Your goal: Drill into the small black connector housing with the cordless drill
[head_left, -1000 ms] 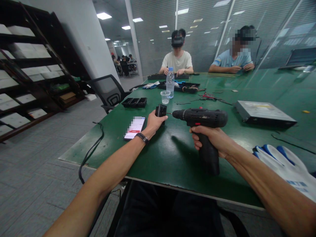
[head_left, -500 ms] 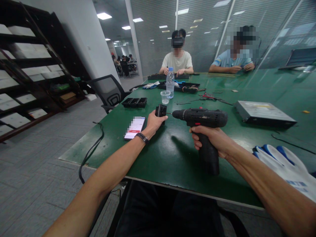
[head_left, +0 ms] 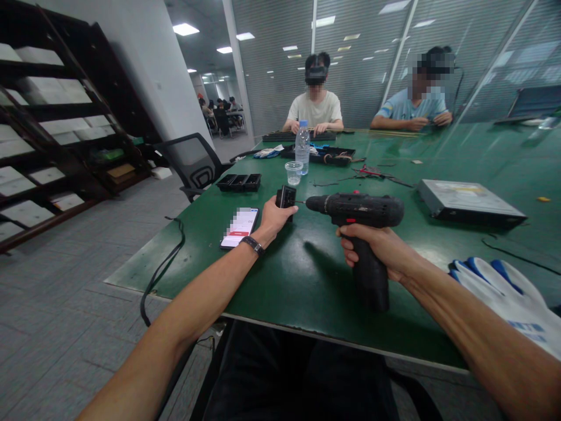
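My left hand (head_left: 272, 220) is closed around a small black plastic part (head_left: 286, 197), holding it on edge over the table. A black cordless drill (head_left: 359, 209) lies level in the grip of my right hand (head_left: 372, 248), its chuck pointing left. The thin bit reaches the black part's right side; whether it sits in a hole is too small to tell. Just left of my left hand lies a phone (head_left: 240, 228) with a lit screen. Farther back on the table, a black three-compartment tray (head_left: 239, 182) stands to the left.
Beyond my hands on the green table (head_left: 280, 292) stand a plastic cup (head_left: 293, 173) and a water bottle (head_left: 302, 146). To the right are a metal-cased box (head_left: 471, 202) and white-blue gloves (head_left: 504, 292). Two people sit across the table. A cable (head_left: 164, 272) hangs over the left edge.
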